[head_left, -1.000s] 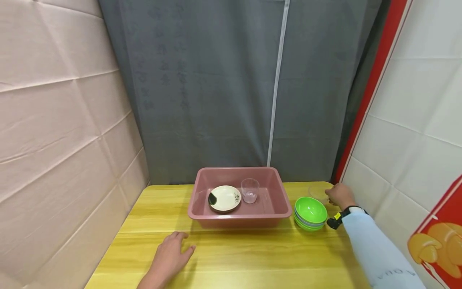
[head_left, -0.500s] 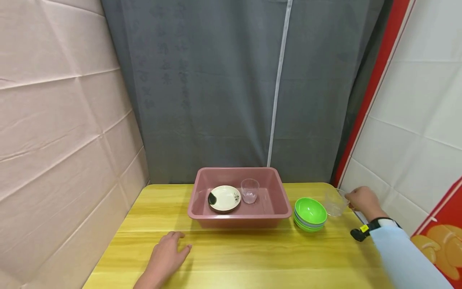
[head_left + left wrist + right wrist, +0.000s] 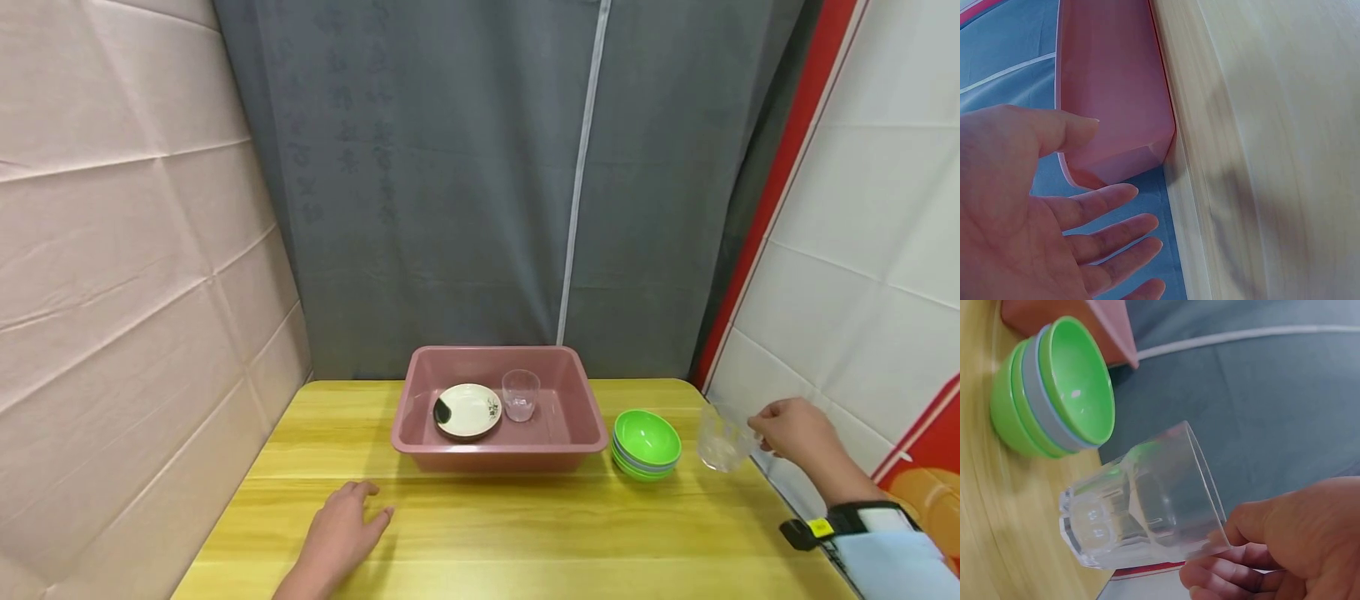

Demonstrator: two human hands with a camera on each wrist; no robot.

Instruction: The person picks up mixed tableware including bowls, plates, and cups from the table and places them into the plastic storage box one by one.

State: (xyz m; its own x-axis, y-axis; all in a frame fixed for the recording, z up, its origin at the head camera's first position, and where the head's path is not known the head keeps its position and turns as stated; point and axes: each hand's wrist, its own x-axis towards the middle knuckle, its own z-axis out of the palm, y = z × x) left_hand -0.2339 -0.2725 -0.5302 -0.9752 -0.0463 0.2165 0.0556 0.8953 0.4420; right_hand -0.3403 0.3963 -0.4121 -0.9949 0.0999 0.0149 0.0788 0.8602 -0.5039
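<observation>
My right hand (image 3: pixel 798 433) pinches the rim of a clear drinking glass (image 3: pixel 1141 506) between thumb and fingers. In the head view the glass is right of a stack of bowls (image 3: pixel 645 446), close over the tabletop. The stack has green bowls with a grey-blue one among them. My left hand (image 3: pixel 341 533) hovers over the table's front left, fingers spread and relaxed, holding nothing. From the left wrist view, its thumb overlaps the pink basin (image 3: pixel 1116 75). That basin holds a cream plate (image 3: pixel 468 410) with a dark patch and a second clear glass (image 3: pixel 520 396).
The wooden table (image 3: pixel 480 533) runs up to a grey curtain (image 3: pixel 435 192) behind the basin. A pale cloth wall (image 3: pixel 135 292) rises on the left. On the right a white wall panel (image 3: pixel 862 250) stands close beside my right hand.
My right hand has moved right and toward me, bringing the clear glass from behind the bowl stack to its right side. The left hand has shifted only slightly; basin and bowls stay put.
</observation>
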